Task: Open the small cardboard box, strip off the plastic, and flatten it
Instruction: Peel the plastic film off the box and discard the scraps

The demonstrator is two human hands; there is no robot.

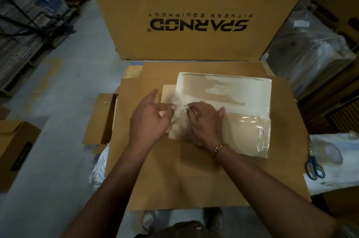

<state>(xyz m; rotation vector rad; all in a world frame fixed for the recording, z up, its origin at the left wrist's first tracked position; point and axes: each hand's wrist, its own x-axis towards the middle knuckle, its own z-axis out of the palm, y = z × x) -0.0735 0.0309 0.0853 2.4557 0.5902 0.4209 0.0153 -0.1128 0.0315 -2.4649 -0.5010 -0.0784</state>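
A pale small cardboard box (239,90) lies flat on a stack of brown cardboard sheets (174,175). Clear plastic film (252,129) covers its near right part and is torn and bunched at its left edge. My left hand (149,119) and my right hand (206,121) meet at that edge. Both pinch the crumpled plastic (179,110) between thumb and fingers. My right palm rests on the box's near left part and hides it. A gold chain bracelet (219,148) is on my right wrist.
A big brown Sparnod carton (198,24) stands upright behind the stack. Blue-handled scissors (313,166) lie on a white surface at the right, next to a tape roll (334,153). An open brown box (13,152) sits on the floor at the left. Plastic-wrapped goods (310,53) are at the far right.
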